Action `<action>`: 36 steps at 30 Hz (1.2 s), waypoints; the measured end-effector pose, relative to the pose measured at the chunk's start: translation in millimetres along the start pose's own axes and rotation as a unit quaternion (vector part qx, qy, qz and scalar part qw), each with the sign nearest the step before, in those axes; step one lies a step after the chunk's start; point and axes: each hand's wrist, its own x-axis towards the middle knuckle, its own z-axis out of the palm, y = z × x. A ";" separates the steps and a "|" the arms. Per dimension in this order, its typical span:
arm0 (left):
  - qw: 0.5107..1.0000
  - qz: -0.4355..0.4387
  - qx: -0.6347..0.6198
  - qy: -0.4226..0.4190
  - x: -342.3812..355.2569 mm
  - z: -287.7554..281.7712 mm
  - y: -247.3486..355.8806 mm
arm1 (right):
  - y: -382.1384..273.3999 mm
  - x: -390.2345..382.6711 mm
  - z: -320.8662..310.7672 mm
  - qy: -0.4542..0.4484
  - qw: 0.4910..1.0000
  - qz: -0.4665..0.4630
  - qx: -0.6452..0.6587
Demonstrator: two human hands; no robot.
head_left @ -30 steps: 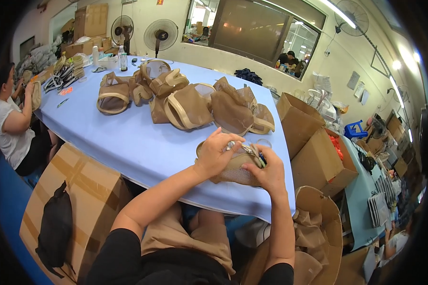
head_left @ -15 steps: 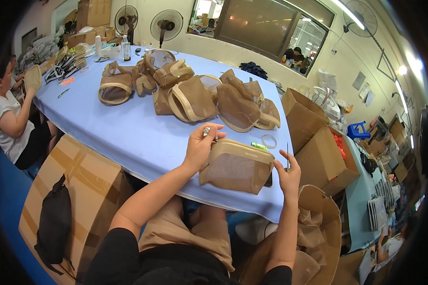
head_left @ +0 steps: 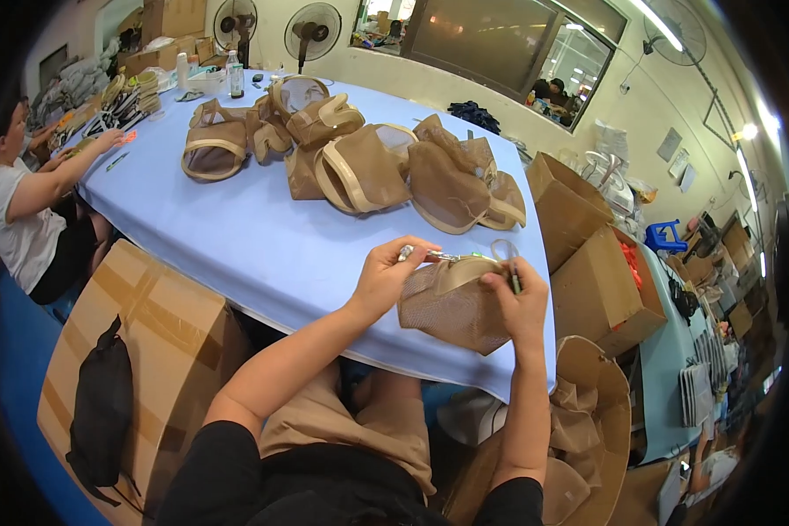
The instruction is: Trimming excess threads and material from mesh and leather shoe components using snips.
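Observation:
A tan mesh pouch (head_left: 451, 307) with a beige zippered rim is held above the table's front right part. My left hand (head_left: 393, 276) is closed on a slim silver pen-like tool (head_left: 443, 256), which points right along the pouch's top edge. My right hand (head_left: 522, 302) pinches the right end of the rim. A thin dark tool (head_left: 515, 282) also sits between its fingers; its exact kind is hard to make out. Behind the pouch, a clear ring (head_left: 502, 249), likely a tape roll, lies on the table.
Several tan mesh pouches (head_left: 364, 171) are heaped across the middle of the blue table (head_left: 263, 241). An open carton of tan mesh pieces (head_left: 587, 412) stands by my right arm. Cardboard boxes (head_left: 607, 280) stand right, another (head_left: 149, 324) left. A person (head_left: 39, 197) sits at the left edge.
Both hands have come closer together at the pouch's rim, and the pouch has shifted right and tilted. The left tool now reaches over the rim. The person at left has stretched an arm onto the table.

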 end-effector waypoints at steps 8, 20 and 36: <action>0.990 0.000 0.143 0.012 -30.4 -28.8 -25.8 | -0.7 -0.8 -34.7 0.098 0.995 -0.010 0.011; 0.983 -0.113 0.043 0.137 -15.7 -92.3 -61.2 | 58.8 -110.8 -244.5 0.235 0.833 0.178 -0.469; 0.941 -0.014 0.292 0.170 18.8 -114.4 -120.4 | 128.1 129.0 62.7 0.092 0.988 0.025 -0.123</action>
